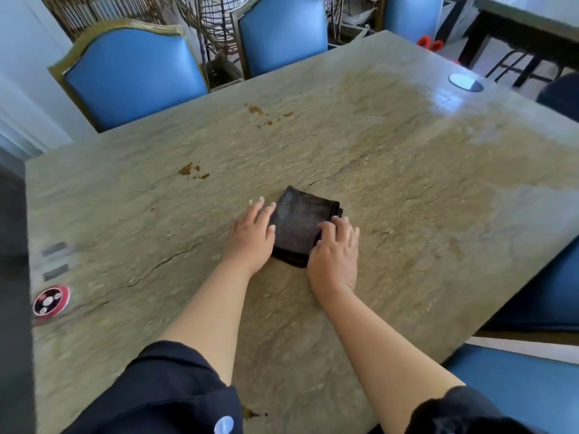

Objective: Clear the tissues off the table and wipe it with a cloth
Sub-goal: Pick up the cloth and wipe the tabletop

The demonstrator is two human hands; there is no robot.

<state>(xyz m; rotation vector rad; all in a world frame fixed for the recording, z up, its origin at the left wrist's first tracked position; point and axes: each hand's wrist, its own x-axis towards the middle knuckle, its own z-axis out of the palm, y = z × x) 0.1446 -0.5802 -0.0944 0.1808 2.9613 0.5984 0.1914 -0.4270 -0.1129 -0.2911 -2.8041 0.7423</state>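
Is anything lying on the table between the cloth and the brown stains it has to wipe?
Nothing visible. The cloth, under the left hand and right hand, has bare table between it and the stains; the farther stains are likewise unobstructed.

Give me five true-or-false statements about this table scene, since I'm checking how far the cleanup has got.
1. Both hands rest on the dark folded cloth. True: left hand on its left side, right hand on its right.
2. Crumpled tissues lie on the table. False: none are visible.
3. Brown stains remain on the table beyond the cloth. True.
4. The chairs at the far side are red. False: they are blue.
5. The cloth is spread out flat in a single layer. False: it is folded into a small pad.
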